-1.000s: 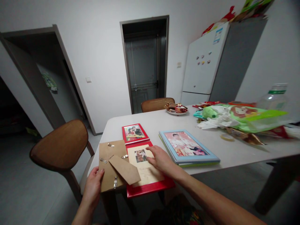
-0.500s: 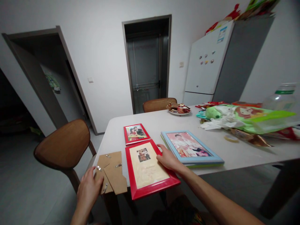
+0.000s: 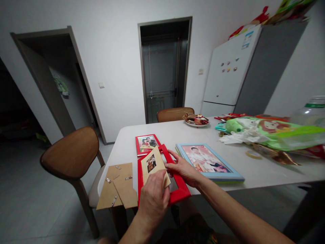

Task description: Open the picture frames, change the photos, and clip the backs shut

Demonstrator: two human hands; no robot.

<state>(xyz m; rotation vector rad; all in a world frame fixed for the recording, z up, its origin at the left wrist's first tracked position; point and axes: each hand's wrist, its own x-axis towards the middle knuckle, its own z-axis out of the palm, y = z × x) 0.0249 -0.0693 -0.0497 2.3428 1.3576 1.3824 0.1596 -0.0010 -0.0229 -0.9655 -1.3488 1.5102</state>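
Observation:
A cream sheet with a small photo [image 3: 151, 163] is tilted up out of the red picture frame [image 3: 179, 194]. My left hand [image 3: 154, 194] pinches the sheet's lower edge, its fingers closed. On the frame's right side, my right hand [image 3: 186, 169] grips the red border, with its fingertips reaching over the opening. The frame rests partly over the table's front edge. To the left lies a brown backing board [image 3: 116, 186] with metal clips. Just behind is a smaller red frame [image 3: 139, 145] holding a photo of two people, and a light blue frame [image 3: 214, 173] lies to the right.
The white table [image 3: 127, 135] also carries a plate of wrapped items [image 3: 196, 121], a green plastic bag [image 3: 284, 130], a tape roll [image 3: 253, 155] and a clear jar [image 3: 311, 110]. A brown chair [image 3: 72, 154] stands at the left, another chair [image 3: 175, 113] behind.
My left hand has moved right from the backing board to the cream sheet, which is now lifted and tilted out of the red frame. My right hand stays on the frame.

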